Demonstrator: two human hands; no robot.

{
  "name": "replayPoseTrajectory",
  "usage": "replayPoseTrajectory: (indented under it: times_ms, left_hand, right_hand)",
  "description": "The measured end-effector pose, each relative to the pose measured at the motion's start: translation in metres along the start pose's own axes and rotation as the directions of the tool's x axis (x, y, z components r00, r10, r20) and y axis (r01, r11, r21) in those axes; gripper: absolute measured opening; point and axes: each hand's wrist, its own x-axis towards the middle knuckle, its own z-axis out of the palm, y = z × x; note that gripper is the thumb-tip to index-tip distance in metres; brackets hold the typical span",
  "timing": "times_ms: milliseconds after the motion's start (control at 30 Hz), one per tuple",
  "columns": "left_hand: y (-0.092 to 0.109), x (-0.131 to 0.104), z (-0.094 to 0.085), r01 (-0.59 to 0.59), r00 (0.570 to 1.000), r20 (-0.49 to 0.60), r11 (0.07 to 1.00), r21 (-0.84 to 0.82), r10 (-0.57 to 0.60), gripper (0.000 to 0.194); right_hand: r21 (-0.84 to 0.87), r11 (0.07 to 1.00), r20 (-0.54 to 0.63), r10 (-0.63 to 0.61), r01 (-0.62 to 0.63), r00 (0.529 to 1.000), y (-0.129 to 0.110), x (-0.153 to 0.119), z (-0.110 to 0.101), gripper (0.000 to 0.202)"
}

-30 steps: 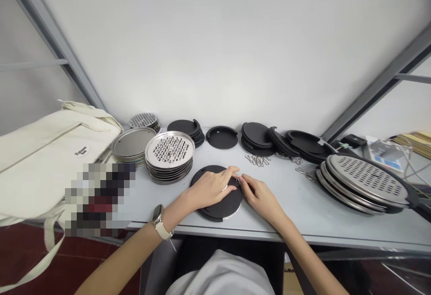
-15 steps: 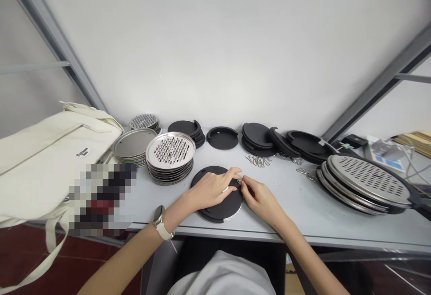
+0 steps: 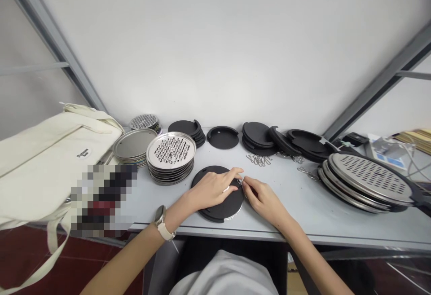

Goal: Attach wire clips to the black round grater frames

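Observation:
A round black disc (image 3: pixel 215 210) with a silvery rim at its lower right lies flat near the table's front edge. My left hand (image 3: pixel 213 188) rests over it, palm down, fingers apart and reaching to its right side. At that side a small metal clip (image 3: pixel 239 183) shows between my two hands. My right hand (image 3: pixel 261 196) is closed in a pinch at the clip, just right of the disc; its fingertips partly hide the clip.
Grater discs (image 3: pixel 171 151) and plain metal discs (image 3: pixel 135 144) are stacked left, beside a cream bag (image 3: pixel 50 160). Black discs (image 3: pixel 257 135) line the wall. Loose clips (image 3: pixel 258 160) lie before them. Perforated discs (image 3: pixel 373 176) are piled right.
My right hand has shifted very slightly right and a little more of the clip shows. My left hand stays over the black disc.

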Motion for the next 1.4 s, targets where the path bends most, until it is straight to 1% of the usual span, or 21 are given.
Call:
replayPoseTrajectory:
  times_ms: [200, 467, 767, 1033, 1167, 1400]
  left_hand:
    - [0.0000, 0.0001, 0.0002, -0.010, 1.000, -0.011, 1.000, -0.022, 0.009, 0.052]
    - [0.0007, 0.0002, -0.0007, -0.010, 1.000, 0.011, 1.000, -0.008, 0.010, 0.052]
    - [-0.0001, 0.0001, -0.0004, -0.012, 1.000, 0.010, 1.000, -0.021, 0.012, 0.050]
    - [0.0001, -0.0006, -0.0005, -0.005, 1.000, 0.016, 1.000, -0.002, 0.005, 0.047]
    - [0.0009, -0.0001, -0.0011, 0.001, 1.000, 0.023, 1.000, -0.005, -0.001, 0.048]
    - [0.0013, -0.0002, -0.0013, -0.001, 1.000, 0.013, 1.000, -0.017, 0.001, 0.047]
  right_hand:
    - [-0.017, 1.000, -0.015, 0.013, -0.013, 1.000, 0.0022, 0.0008, 0.0028, 0.030]
    - [-0.034, 0.999, -0.013, -0.009, 0.009, 1.000, 0.0018, 0.0006, 0.0028, 0.030]
    - [0.037, 0.999, -0.018, 0.010, -0.010, 1.000, -0.0014, -0.0001, 0.0016, 0.032]
    - [0.104, 0.993, -0.037, 0.066, -0.062, 0.997, -0.0026, -0.0003, 0.0023, 0.033]
    - [0.114, 0.991, -0.041, 0.074, -0.069, 0.996, -0.0011, -0.0001, 0.0032, 0.033]
    - [0.112, 0.991, -0.087, 0.085, -0.075, 0.993, 0.0008, -0.0005, 0.0038, 0.032]
